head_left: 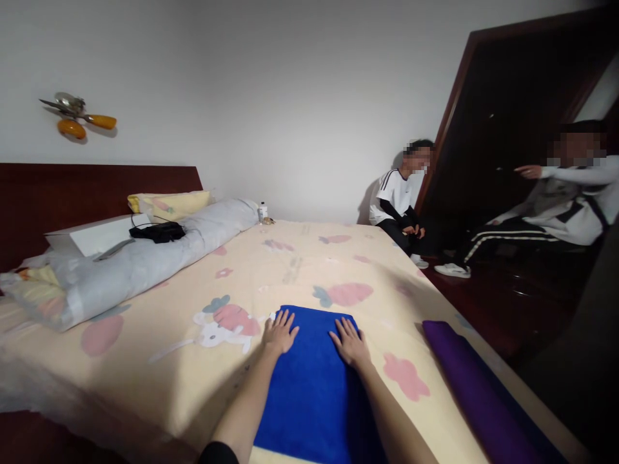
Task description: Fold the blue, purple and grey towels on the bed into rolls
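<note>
Towel [312,380] flat on bed [300,270], long axis running away from body. Left hand [279,333] and right hand [351,343] both open, palms pressed on towel's far end, left at far-left corner. Purple roll [476,386] right of towel, apart.

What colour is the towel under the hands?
The towel is bright blue, plain with no pattern. It shows best in the head view.

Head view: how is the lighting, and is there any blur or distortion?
Head view: dim, uneven light; the bed is lit, the doorway nearly black. Wide-angle bending curves the headboard. Both hands, left hand and right hand, on the blue towel, look sharp.
</note>
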`<act>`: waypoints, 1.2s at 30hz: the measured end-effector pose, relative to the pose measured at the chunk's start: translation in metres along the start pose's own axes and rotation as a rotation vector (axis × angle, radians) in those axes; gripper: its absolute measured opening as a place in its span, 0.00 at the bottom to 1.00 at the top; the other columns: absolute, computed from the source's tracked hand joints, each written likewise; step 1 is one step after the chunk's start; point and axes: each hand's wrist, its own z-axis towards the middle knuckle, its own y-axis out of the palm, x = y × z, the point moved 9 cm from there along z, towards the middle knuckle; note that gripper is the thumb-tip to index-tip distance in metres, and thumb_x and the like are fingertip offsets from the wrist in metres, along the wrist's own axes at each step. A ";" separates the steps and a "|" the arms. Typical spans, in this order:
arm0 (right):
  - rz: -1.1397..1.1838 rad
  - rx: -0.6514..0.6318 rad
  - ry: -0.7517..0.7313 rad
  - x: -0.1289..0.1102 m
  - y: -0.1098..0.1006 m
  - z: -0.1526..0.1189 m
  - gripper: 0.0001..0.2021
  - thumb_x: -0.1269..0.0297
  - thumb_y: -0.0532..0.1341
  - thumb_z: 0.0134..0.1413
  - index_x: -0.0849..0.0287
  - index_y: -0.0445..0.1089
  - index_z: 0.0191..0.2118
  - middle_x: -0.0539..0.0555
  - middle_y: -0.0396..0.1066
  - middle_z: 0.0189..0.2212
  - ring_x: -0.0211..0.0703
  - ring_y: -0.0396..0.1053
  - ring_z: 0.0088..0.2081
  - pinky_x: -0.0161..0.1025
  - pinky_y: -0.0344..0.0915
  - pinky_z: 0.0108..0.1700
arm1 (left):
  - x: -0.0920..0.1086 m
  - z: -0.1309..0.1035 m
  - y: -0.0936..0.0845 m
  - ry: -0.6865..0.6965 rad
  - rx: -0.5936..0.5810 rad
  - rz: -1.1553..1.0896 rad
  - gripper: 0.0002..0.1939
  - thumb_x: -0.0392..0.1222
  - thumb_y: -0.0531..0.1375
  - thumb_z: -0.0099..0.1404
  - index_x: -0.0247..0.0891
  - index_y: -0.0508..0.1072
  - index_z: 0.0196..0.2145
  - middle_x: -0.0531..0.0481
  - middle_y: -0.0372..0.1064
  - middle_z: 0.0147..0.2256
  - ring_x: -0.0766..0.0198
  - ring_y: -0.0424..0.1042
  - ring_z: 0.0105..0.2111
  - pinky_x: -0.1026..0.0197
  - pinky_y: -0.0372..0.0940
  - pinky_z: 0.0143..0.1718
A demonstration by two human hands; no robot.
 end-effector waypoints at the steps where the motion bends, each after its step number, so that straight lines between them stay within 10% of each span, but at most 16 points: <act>1: -0.003 0.000 0.041 0.012 -0.002 0.000 0.33 0.46 0.40 0.65 0.60 0.46 0.68 0.59 0.41 0.69 0.51 0.39 0.70 0.59 0.40 0.66 | -0.011 -0.001 -0.004 -0.022 -0.001 0.003 0.30 0.56 0.39 0.72 0.47 0.48 0.68 0.47 0.41 0.69 0.51 0.41 0.68 0.35 0.43 0.63; 8: -0.028 0.104 0.074 0.022 -0.018 -0.012 0.33 0.46 0.42 0.65 0.61 0.43 0.69 0.60 0.39 0.70 0.50 0.38 0.70 0.58 0.38 0.68 | -0.010 -0.028 -0.031 -0.050 0.055 0.026 0.29 0.52 0.40 0.73 0.42 0.46 0.68 0.46 0.38 0.69 0.52 0.38 0.69 0.35 0.38 0.65; 15: 0.132 0.050 -0.533 -0.054 -0.016 -0.150 0.28 0.49 0.48 0.66 0.41 0.41 0.68 0.51 0.44 0.69 0.47 0.46 0.68 0.53 0.51 0.65 | 0.073 -0.166 -0.009 0.467 0.057 -0.087 0.32 0.54 0.44 0.73 0.51 0.35 0.69 0.51 0.40 0.69 0.58 0.45 0.68 0.44 0.50 0.65; 20: 0.065 0.042 -0.473 -0.020 -0.016 -0.219 0.29 0.49 0.51 0.64 0.41 0.43 0.68 0.50 0.46 0.67 0.51 0.51 0.66 0.51 0.58 0.63 | 0.034 -0.231 -0.013 0.389 0.174 -0.021 0.31 0.50 0.48 0.73 0.54 0.39 0.68 0.53 0.45 0.68 0.58 0.53 0.65 0.48 0.57 0.63; 27: 0.028 0.170 -0.461 0.035 -0.016 -0.248 0.22 0.52 0.55 0.62 0.43 0.62 0.61 0.51 0.59 0.62 0.50 0.61 0.61 0.45 0.66 0.55 | -0.018 -0.259 -0.021 0.462 0.218 0.002 0.23 0.46 0.53 0.71 0.55 0.60 0.63 0.54 0.63 0.61 0.59 0.64 0.59 0.54 0.64 0.58; 36: 0.004 0.267 -0.434 0.039 -0.001 -0.246 0.16 0.55 0.56 0.61 0.42 0.71 0.53 0.52 0.72 0.54 0.52 0.71 0.52 0.50 0.65 0.51 | -0.007 -0.263 -0.028 0.537 0.313 0.105 0.30 0.26 0.49 0.64 0.49 0.67 0.59 0.54 0.69 0.57 0.59 0.65 0.58 0.53 0.64 0.58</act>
